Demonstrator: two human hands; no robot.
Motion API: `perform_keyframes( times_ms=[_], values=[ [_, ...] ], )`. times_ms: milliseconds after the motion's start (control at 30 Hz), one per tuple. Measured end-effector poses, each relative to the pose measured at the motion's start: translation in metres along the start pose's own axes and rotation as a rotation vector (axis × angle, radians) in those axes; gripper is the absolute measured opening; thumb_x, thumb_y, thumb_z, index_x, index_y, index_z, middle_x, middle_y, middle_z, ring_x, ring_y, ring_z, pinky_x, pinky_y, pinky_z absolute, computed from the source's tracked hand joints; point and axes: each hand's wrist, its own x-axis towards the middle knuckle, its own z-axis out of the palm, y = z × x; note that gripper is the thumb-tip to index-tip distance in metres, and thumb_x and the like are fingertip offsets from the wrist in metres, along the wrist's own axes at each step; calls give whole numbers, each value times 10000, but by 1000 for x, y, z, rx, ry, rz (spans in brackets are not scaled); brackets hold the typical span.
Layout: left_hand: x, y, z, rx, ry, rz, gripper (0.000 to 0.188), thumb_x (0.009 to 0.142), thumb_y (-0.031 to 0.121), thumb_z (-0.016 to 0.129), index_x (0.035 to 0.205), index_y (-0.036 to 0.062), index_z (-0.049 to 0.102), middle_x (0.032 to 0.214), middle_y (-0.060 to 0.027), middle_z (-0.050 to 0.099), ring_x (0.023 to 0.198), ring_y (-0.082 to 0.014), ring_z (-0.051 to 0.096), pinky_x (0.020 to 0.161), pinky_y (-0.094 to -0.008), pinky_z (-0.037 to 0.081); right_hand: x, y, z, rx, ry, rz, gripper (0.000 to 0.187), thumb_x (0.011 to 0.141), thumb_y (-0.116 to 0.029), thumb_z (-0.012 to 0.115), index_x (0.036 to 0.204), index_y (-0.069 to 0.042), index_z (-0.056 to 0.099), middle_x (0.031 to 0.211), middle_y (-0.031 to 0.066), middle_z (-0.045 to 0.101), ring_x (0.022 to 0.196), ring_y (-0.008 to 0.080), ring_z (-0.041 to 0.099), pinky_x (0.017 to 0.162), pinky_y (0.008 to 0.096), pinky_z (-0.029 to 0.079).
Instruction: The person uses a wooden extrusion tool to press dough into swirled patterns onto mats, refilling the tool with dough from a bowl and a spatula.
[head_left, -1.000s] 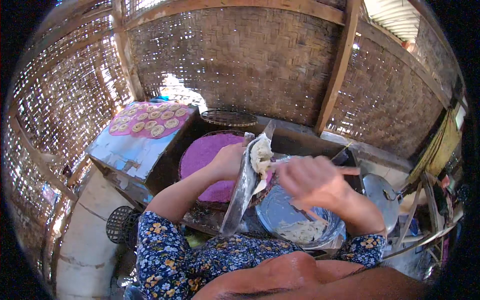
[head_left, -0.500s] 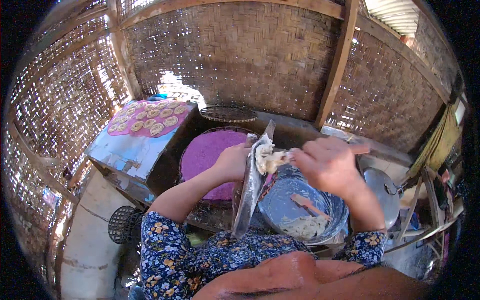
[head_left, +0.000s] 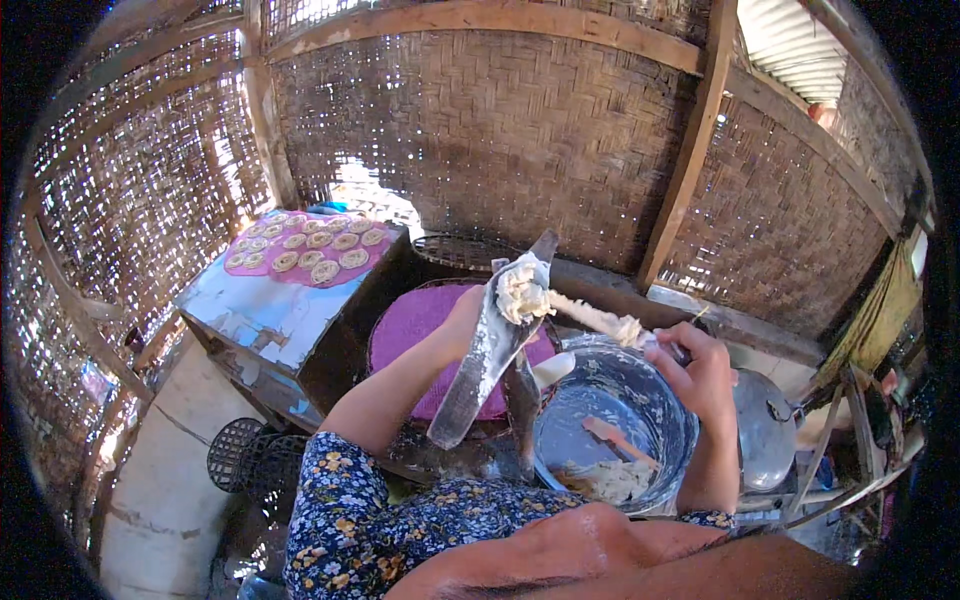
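Observation:
My left hand [head_left: 466, 320] is closed around a two-part wooden dough press [head_left: 468, 393], partly hidden behind it. Pale sticky dough [head_left: 524, 288] heaps in the press's upper part, and a white round piece [head_left: 553, 370] juts out from the lower part. A stretched strand of dough [head_left: 590, 316] runs from the heap toward my right hand [head_left: 694, 368]. That hand is closed on a dough-smeared utensil, its kind mostly hidden by my fingers. Below it stands a blue basin [head_left: 570, 425] with dough [head_left: 612, 482] and a wooden spatula [head_left: 618, 440] inside.
Behind my left arm lies a round tray with a purple sheet [head_left: 412, 335]. Coiled dough rounds [head_left: 324, 271] rest on a purple sheet on the blue-topped table [head_left: 250, 318] at left. A metal pot lid [head_left: 766, 430] sits right of the basin; a black basket [head_left: 235, 457] is at lower left.
My right hand has moved right and down from the press, stretching a strand of dough. The press has tilted, with its dough-filled top now facing me and its lower part swung apart.

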Motion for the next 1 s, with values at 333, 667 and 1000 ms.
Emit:
perform_keyframes(
  times_ms=[333, 667, 1000],
  values=[
    [5, 60, 2, 151, -63, -187, 429, 653, 342, 634, 988, 88, 544, 927, -106, 581, 847, -295, 564, 745, -354, 446, 47, -33, -50, -414, -414, -200, 228, 736, -297, 561, 689, -75, 554, 605, 131, 544, 617, 303, 558, 521, 409, 422],
    [17, 65, 10, 30, -31, -283, 423, 658, 355, 609, 1019, 140, 562, 1011, -139, 555, 877, -314, 546, 758, -359, 442, 42, -71, 8, -712, -207, -845, 104, 701, -175, 547, 696, -77, 513, 631, 33, 494, 542, 162, 514, 457, 288, 369],
    [34, 20, 17, -559, 194, -60, 371, 725, 220, 614, 1032, 35, 519, 968, -67, 577, 871, -187, 553, 812, -286, 413, -5, -12, 3, 43, 401, 176, 136, 710, -79, 634, 822, -20, 583, 765, 35, 587, 661, 107, 536, 598, 236, 429]
  ],
)
